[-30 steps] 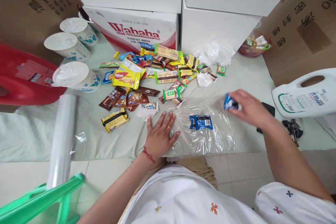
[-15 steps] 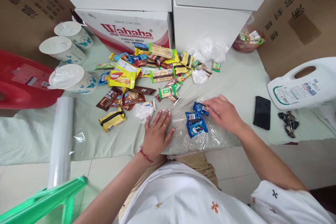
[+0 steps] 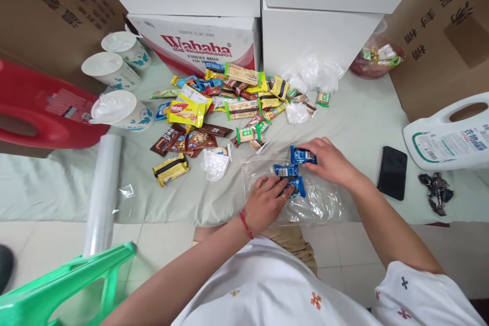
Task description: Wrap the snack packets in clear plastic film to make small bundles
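Note:
My right hand grips one end of a small blue snack packet between thumb and fingers. My left hand, with a red string bracelet and a ring, lies with fingers stretched over another blue packet, which it partly hides. Just above those fingers is a further blue packet with a barcode. Beneath all of them a clear plastic sheet or bag is spread on the cloth-covered table. Left of it sits a small knotted clear bag with a snack inside.
A heap of wrapped snacks lies before the Wahaba carton. Lined paper cups, a red jug and a plastic roll are leftward. Rightward are a phone, keys and a white detergent bottle.
My left hand has moved right from the sheet's left edge onto the lower blue packets. My right hand has taken hold of the top blue packet, now turned level. The view has shifted slightly.

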The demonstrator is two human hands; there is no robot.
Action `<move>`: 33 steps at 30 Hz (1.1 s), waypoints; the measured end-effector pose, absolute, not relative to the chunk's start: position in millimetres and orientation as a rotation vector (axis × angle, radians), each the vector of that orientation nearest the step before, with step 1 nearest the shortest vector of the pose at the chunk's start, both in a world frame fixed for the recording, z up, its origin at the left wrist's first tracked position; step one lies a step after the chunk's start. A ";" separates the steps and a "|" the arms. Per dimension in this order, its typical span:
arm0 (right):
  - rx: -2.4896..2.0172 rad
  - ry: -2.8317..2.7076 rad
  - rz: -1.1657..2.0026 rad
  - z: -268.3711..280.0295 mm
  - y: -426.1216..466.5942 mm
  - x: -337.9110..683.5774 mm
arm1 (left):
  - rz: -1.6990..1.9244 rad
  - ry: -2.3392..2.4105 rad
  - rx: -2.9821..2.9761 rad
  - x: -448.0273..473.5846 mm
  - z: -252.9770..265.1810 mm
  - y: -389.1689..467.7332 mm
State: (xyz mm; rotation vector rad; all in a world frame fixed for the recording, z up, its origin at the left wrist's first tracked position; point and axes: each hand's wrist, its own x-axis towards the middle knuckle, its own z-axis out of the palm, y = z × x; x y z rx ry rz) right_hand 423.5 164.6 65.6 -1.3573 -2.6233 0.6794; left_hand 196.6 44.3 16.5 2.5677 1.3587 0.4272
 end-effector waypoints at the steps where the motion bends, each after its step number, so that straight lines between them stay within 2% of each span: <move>1: -1.293 -2.600 0.690 70.6 163.3 423.7 | 0.426 1.382 2.552 198.7 13.4 44.5; 8: -1.109 -2.514 0.801 74.0 153.8 413.5 | 0.608 1.616 2.445 209.6 8.4 36.3; 15: -0.887 -2.547 0.801 64.9 138.8 415.6 | 0.995 1.315 2.488 202.8 48.9 17.1; 22: -0.946 -2.408 0.678 63.3 130.3 417.2 | 1.027 1.258 2.548 202.3 26.0 22.9; 27: -0.934 -2.518 0.651 62.2 133.3 414.9 | 1.243 1.102 2.516 202.8 46.5 15.9; 33: -0.857 -2.733 0.850 39.9 126.4 416.4 | 1.025 1.424 1.899 197.5 37.9 52.1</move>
